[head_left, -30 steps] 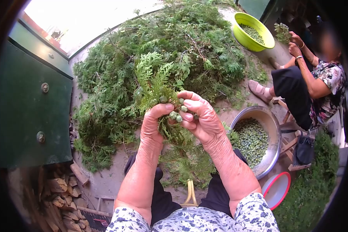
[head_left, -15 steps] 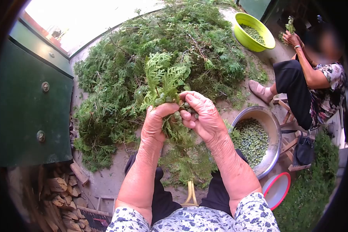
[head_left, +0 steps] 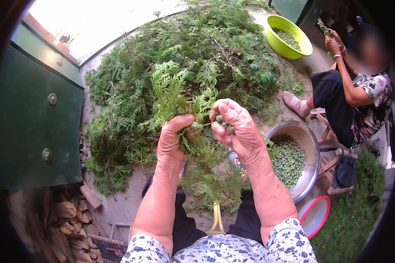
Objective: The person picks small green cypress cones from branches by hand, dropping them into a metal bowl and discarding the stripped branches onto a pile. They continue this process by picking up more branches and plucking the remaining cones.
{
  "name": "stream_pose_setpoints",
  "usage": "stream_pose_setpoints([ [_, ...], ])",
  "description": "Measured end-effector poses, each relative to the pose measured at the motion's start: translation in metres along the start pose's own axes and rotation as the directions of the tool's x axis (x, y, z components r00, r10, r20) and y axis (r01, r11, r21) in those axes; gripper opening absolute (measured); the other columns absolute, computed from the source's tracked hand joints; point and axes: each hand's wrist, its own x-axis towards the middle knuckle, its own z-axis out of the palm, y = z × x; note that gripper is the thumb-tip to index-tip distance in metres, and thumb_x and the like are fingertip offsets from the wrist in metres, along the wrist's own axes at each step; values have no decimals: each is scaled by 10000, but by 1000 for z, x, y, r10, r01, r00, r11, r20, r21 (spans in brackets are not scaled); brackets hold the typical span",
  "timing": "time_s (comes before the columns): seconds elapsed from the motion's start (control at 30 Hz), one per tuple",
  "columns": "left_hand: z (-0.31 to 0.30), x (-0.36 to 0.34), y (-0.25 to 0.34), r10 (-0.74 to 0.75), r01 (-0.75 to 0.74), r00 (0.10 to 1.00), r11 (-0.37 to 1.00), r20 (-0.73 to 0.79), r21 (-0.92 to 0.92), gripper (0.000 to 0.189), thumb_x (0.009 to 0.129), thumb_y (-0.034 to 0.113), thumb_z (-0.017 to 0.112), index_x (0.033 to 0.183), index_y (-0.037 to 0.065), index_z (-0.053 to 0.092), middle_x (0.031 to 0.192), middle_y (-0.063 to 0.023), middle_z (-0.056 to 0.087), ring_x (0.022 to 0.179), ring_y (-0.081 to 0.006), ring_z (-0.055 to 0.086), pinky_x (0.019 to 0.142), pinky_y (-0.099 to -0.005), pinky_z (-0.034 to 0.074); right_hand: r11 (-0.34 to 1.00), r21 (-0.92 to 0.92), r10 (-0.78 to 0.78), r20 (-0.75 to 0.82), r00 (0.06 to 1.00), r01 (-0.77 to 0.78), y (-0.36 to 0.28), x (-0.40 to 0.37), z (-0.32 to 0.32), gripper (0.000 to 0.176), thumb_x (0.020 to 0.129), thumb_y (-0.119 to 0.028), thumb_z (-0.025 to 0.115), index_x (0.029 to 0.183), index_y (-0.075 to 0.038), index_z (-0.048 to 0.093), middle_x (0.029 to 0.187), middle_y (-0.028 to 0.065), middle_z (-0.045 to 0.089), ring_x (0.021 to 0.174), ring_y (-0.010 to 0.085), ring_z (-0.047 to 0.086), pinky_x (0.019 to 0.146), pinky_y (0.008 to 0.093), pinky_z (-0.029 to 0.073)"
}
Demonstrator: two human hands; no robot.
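A big pile of green branches [head_left: 127, 101] on the floor [head_left: 118, 208] before me, a metal basin [head_left: 314, 151] with green cones [head_left: 289, 165] at my right, my left hand [head_left: 172, 139] pinching a leafy sprig [head_left: 169, 85], my right hand [head_left: 240, 132] curled around several small cones [head_left: 220, 118]

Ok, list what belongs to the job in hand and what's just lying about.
In the job, it seems:
sprig, in left hand
cones, in right hand
branch pile
steel bowl
yellow tub

Probably just lying about:
firewood
red-rimmed basin
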Motion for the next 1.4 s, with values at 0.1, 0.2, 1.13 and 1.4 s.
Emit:
stream_pose_setpoints([
  [0.1, -2, 3, -1, 35, -35, 999, 998, -15, 46, 215, 693, 85, 679, 892, 67, 597, 775, -22, 608, 646, -138, 585, 593, -269, 501, 986, -152, -70, 18, 997, 72, 5, -1, -3, 97, 843, -83, 636, 911, -41, 581, 665, -18, 548, 506, 37, 496, 380, 156, 324],
  [0.2, -4, 7, -5, 102, -102, 995, 993, 2, 67, 231, 683, 124, 710, 891, 90, 616, 778, 3, 612, 627, -109, 561, 527, -250, 442, 890, -430, -158, 12, 987, 148, 4, -6, 11, 109, 837, -95, 649, 925, -39, 616, 662, -37, 540, 503, 14, 468, 403, 147, 322],
  [1.13, -5, 5, -11, 27, -27, 999, 1000, 47, 9, 115, 679, 114, 677, 769, 82, 614, 664, -12, 593, 574, -124, 545, 520, -256, 419, 943, -329, -75, -46, 996, 56, 17, -3, 14, 248, 833, -104, 656, 1025, 0, 539, 777, 34, 604, 558, 42, 511, 436, 167, 387],
  [1.4, 4, 0, -11, 115, -117, 993, 974, 24, 194, 109, 691, 130, 649, 756, 68, 587, 663, -20, 565, 614, -132, 527, 539, -252, 381, 853, -456, -397, -245, 885, 256, 1, 0, 7, 136, 820, -16, 622, 950, -16, 585, 722, -5, 566, 518, 14, 484, 392, 149, 346],
])
